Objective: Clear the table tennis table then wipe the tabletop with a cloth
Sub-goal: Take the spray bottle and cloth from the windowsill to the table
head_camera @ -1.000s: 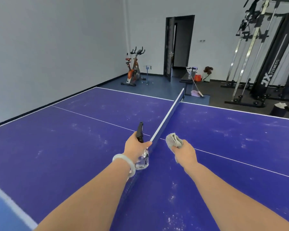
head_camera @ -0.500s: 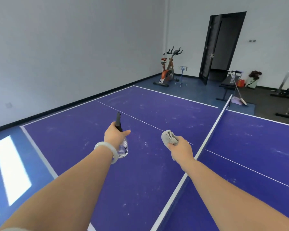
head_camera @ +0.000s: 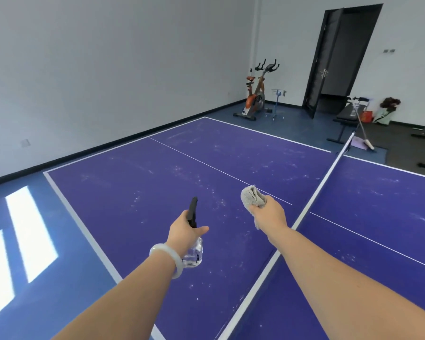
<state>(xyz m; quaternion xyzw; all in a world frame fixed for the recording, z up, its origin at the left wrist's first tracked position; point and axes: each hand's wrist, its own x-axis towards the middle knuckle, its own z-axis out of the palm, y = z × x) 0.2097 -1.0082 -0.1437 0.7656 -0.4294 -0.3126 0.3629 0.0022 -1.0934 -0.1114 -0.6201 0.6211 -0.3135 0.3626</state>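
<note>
My left hand point(head_camera: 182, 233) gripped the spray bottle point(head_camera: 193, 252), my right hand point(head_camera: 268, 213) clutched the bunched cloth point(head_camera: 252, 197), both above the dusty tabletop point(head_camera: 138, 192); spraying too close to the net point(head_camera: 312, 200) could, I judged, soak it and smear the dust

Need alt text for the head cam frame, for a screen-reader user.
Over a dusty purple table tennis table, a person's left hand holds a clear spray bottle with a black nozzle and the right hand grips a bunched grey cloth. The white-edged net runs to their right; an orange exercise bike stands by the far wall.
</note>
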